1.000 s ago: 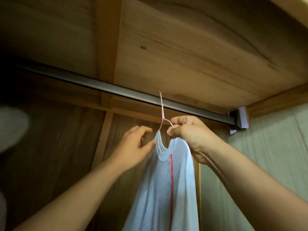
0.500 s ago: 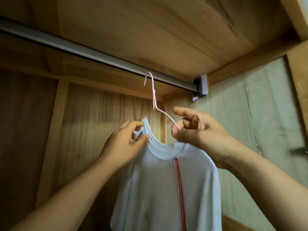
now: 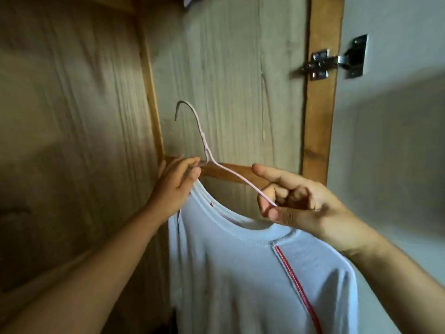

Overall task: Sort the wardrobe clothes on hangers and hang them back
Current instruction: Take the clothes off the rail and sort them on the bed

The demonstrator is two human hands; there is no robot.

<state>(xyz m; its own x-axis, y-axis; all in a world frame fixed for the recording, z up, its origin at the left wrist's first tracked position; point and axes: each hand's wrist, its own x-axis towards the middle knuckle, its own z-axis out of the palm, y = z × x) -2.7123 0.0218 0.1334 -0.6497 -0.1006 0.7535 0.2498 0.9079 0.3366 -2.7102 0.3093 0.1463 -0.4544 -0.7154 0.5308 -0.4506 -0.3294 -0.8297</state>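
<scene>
A white T-shirt (image 3: 252, 280) with a red stripe down its front hangs on a thin pink wire hanger (image 3: 204, 143). Its hook points up and left and rests on nothing. My left hand (image 3: 177, 186) pinches the hanger's left arm at the shirt's collar. My right hand (image 3: 296, 203) pinches the hanger's right arm between thumb and curled fingers, index finger stretched out. Both hands carry shirt and hanger inside the wooden wardrobe. The hanging rail is out of view.
The wardrobe's back panel (image 3: 72, 116) fills the left; its pale side panel (image 3: 228, 80) stands behind the hanger. A wooden frame post (image 3: 320, 104) carries a metal door hinge (image 3: 334, 61) at the right. A horizontal wooden batten (image 3: 231, 172) runs behind my hands.
The hanger's hook has come off the rail and the shirt is lower. My view has tilted down, so the rail has left the frame. Both hands keep hold of the hanger.
</scene>
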